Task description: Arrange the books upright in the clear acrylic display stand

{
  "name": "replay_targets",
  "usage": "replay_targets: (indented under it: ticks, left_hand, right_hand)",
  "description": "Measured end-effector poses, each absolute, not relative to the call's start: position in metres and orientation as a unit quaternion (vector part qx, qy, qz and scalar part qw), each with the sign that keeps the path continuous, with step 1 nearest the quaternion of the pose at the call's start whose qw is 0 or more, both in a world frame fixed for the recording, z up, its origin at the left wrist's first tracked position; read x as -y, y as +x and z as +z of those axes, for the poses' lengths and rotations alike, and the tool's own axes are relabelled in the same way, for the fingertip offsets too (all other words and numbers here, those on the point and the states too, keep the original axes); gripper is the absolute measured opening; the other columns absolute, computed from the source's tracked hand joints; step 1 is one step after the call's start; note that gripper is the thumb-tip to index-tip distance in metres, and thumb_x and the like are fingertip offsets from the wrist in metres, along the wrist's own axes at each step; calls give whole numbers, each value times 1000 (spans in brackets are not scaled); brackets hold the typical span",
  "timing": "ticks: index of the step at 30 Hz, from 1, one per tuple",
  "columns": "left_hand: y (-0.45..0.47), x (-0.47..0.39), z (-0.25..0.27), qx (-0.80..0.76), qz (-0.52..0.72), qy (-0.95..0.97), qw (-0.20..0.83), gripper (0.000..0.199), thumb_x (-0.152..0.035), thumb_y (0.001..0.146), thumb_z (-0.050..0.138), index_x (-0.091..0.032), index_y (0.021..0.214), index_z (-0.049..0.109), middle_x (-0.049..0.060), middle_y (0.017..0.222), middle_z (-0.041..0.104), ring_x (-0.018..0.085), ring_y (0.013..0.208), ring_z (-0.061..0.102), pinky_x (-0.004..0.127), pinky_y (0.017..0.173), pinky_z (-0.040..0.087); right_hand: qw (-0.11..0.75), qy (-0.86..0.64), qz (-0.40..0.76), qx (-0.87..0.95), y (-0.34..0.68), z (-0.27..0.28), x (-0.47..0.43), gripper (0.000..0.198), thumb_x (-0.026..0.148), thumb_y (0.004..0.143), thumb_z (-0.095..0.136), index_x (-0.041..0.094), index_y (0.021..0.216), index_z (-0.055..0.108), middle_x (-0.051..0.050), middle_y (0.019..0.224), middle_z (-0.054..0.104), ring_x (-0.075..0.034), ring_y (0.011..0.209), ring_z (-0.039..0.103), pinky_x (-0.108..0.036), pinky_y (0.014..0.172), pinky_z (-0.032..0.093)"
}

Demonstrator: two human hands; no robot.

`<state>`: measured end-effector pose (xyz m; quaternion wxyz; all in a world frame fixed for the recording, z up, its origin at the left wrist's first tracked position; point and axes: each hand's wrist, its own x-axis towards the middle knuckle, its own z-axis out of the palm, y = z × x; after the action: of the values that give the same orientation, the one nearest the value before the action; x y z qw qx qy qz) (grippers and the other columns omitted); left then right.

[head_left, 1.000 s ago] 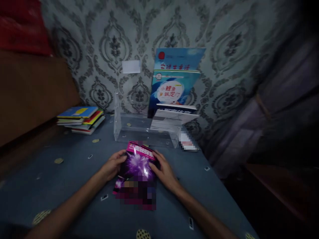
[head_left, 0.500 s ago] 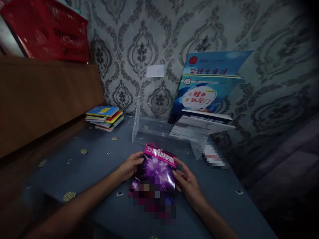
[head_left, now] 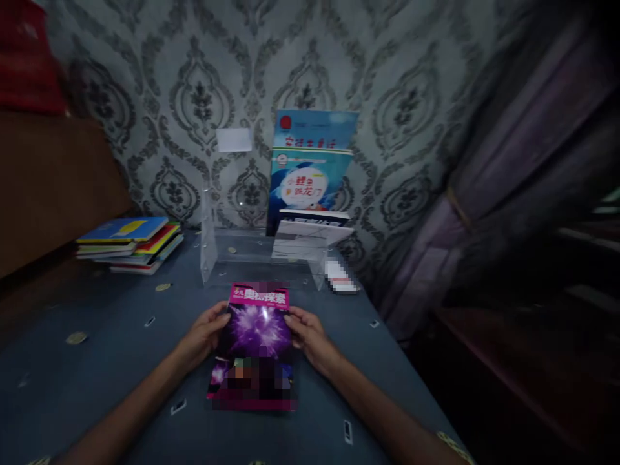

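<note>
A purple and pink book [head_left: 258, 329] with white lettering is held cover-up above the table, its top tilted away from me. My left hand [head_left: 203, 332] grips its left edge, thumb on the cover. My right hand [head_left: 310, 336] is closed on the right edge in the same way. Pixel blocks cover the lower part of the cover. Just beyond the book stands a clear acrylic book rack [head_left: 208, 252]. In its right side, a blue picture book [head_left: 295, 177] and other books stand leaning back.
On the left lies a stack of books [head_left: 128, 242] next to a brown wooden cabinet [head_left: 53, 187] with a red basket [head_left: 29, 64] on top. A pixelated white item [head_left: 340, 278] is right of the rack. A gathered curtain [head_left: 436, 239] hangs beyond the table's right edge.
My view has swung to the right, so the rack, stack and basket appear further left. The book now sits straighter before me, with both hands still on its sides.
</note>
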<state>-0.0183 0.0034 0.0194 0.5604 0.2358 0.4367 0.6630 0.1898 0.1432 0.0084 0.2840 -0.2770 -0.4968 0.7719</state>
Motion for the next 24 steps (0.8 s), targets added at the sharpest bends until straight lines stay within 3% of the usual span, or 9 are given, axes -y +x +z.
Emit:
replay_targets:
  ticks: [6,13,20,24]
  left_hand:
    - [-6,-29,25,-452,642,282,551,48,-39,65,94,-20,104,71,3,86,76,16,70,71,25,66,57]
    - [7,-83,71,-460,655,360,479,58,-46,60,95,-19,105,69,0,81,73,12,63,65,23,62,55]
    - [0,-125,112,-468,655,451,385,56,-50,63,89,-19,105,67,-3,70,66,12,60,60,24,61,50]
    - [-7,-149,132,-494,650,481,320,56,-49,62,86,-20,105,65,-4,68,63,14,60,59,24,57,49]
  right_hand:
    - [361,-298,724,507,196,15,-158,44,54,62,85,19,85,70,7,55,50,-7,44,34,-19,39,24]
    - [488,-274,637,530,205,60,-195,41,53,64,82,19,83,70,0,71,66,-13,62,53,-23,56,40]
    - [529,-203,549,615,206,103,-238,38,56,73,74,20,86,69,0,72,67,-13,60,52,-23,54,38]
    - [534,-180,528,635,201,124,-263,38,54,73,74,20,86,68,4,63,60,-10,52,44,-21,47,32]
